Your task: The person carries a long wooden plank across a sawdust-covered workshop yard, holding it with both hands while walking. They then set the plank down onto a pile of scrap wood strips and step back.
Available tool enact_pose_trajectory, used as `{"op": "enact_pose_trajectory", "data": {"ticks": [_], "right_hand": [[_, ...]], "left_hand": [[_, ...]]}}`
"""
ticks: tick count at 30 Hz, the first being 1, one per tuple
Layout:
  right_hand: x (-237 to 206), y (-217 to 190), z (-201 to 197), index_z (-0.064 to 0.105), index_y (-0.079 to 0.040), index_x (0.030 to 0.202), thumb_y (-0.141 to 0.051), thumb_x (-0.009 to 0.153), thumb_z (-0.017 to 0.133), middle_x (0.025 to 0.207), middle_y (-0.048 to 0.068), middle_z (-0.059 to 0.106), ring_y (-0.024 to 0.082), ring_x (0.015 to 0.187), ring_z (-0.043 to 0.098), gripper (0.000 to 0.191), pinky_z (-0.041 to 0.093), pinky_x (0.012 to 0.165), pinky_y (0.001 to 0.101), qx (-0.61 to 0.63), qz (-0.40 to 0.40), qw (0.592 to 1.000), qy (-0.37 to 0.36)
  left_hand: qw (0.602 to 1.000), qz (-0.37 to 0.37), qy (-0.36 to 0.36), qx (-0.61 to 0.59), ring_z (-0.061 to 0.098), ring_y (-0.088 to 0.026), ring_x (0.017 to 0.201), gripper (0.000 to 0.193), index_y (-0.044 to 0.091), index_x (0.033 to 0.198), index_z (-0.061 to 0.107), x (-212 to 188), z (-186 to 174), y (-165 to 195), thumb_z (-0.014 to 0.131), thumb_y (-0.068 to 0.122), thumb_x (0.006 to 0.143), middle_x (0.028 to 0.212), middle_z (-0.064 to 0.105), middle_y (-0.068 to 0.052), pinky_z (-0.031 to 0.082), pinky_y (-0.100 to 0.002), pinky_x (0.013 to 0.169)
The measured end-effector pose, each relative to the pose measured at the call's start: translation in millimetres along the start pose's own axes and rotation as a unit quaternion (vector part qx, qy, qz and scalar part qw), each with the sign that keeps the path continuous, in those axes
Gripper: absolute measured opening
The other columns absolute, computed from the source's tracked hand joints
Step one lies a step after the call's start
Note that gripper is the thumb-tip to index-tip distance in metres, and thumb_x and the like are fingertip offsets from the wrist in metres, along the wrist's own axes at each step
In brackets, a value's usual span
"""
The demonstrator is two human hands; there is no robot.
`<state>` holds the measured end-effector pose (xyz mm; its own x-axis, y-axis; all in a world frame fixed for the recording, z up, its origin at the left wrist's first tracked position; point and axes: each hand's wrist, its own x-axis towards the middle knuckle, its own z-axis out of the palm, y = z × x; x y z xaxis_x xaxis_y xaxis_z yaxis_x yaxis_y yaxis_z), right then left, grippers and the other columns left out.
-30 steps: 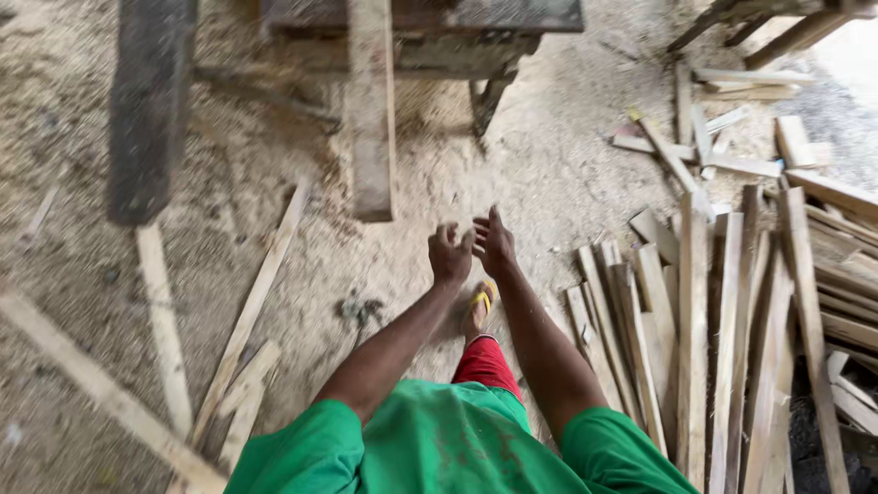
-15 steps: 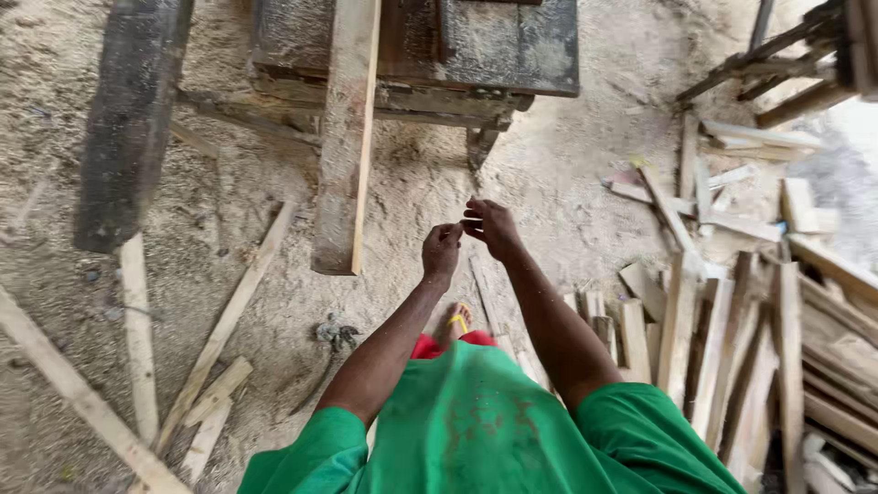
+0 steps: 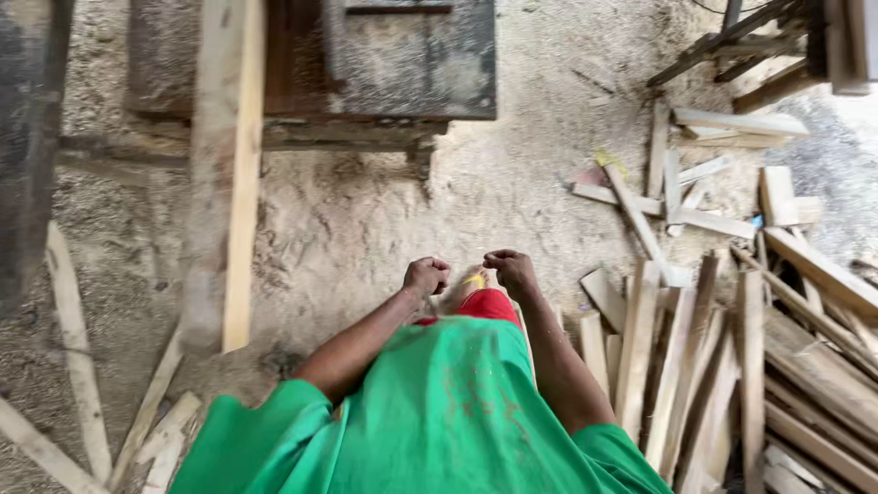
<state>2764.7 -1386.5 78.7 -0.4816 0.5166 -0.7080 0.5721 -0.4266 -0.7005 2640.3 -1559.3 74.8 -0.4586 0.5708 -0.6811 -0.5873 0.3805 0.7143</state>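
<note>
Hands: your left hand [image 3: 427, 274] and right hand [image 3: 512, 271] have drawn apart, both curled nearly closed, contents not discernible | Position: short of the saw table [image 3: 402, 64], whose plank [image 3: 240, 174] looms closer | Right of table: offcut pile [image 3: 732, 366].

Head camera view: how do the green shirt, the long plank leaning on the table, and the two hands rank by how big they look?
1. Green shirt, though it is nearest the camera.
2. Long plank.
3. Left hand and right hand, which look alike, both curled shut.
</note>
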Motion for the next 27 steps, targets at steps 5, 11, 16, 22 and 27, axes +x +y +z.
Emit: {"op": "enact_pose_trajectory", "data": {"ticks": [5,11,16,22,27], "right_hand": [[57.9,-90.8,-98.8,0.070,0.006,0.117,-0.013,0.095,0.072,0.102,0.019,0.073,0.018,0.073,0.064,0.029,0.051,0.062,0.0296,0.021,-0.115,0.993,-0.011],[120.6,-242.2,-117.2,0.065,-0.001,0.125,-0.010,0.088,0.071,0.117,0.018,0.072,0.023,0.098,0.073,0.039,0.060,0.080,0.0332,-0.010,-0.285,0.958,-0.038],[223.1,-337.5,-145.9,0.064,0.001,0.117,-0.007,0.088,0.069,0.108,0.020,0.072,0.028,0.090,0.073,0.031,0.060,0.077,0.0408,0.006,-0.322,0.944,-0.074],[381.9,-487.4,-246.7,0.064,0.003,0.108,-0.002,0.087,0.067,0.096,0.023,0.072,0.034,0.082,0.073,0.022,0.059,0.072,0.0498,0.299,-0.283,0.852,-0.322],[501.2,-617.5,-310.7,0.071,-0.006,0.114,-0.018,0.093,0.067,0.090,0.016,0.079,0.024,0.075,0.076,0.024,0.060,0.071,0.0402,-0.249,-0.311,0.892,0.213]], "left_hand": [[0.995,0.011,-0.046,0.093,0.056,-0.009,0.053,0.023,-0.001,0.096,0.075,83.5,115.6,85.5,0.073,0.022,0.098,0.076,0.071,-0.006,0.046,-0.027,0.044],[0.915,0.082,-0.247,-0.309,0.063,-0.019,0.125,0.047,0.009,0.142,0.053,212.2,229.5,193.5,0.059,0.032,0.102,0.136,0.063,-0.006,0.052,-0.038,0.107],[0.837,-0.101,-0.345,-0.412,0.052,-0.034,0.134,0.069,0.005,0.143,0.046,329.6,283.9,285.5,0.038,0.058,0.100,0.143,0.058,-0.017,0.042,-0.050,0.112],[0.846,0.007,-0.355,-0.397,0.057,-0.028,0.121,0.049,0.013,0.137,0.056,456.8,338.2,446.8,0.038,0.045,0.105,0.132,0.063,-0.008,0.048,-0.050,0.102],[0.944,0.060,-0.192,-0.260,0.063,-0.014,0.079,0.026,0.004,0.110,0.070,564.8,335.4,585.2,0.063,0.027,0.100,0.095,0.070,-0.004,0.053,-0.029,0.071]]}}
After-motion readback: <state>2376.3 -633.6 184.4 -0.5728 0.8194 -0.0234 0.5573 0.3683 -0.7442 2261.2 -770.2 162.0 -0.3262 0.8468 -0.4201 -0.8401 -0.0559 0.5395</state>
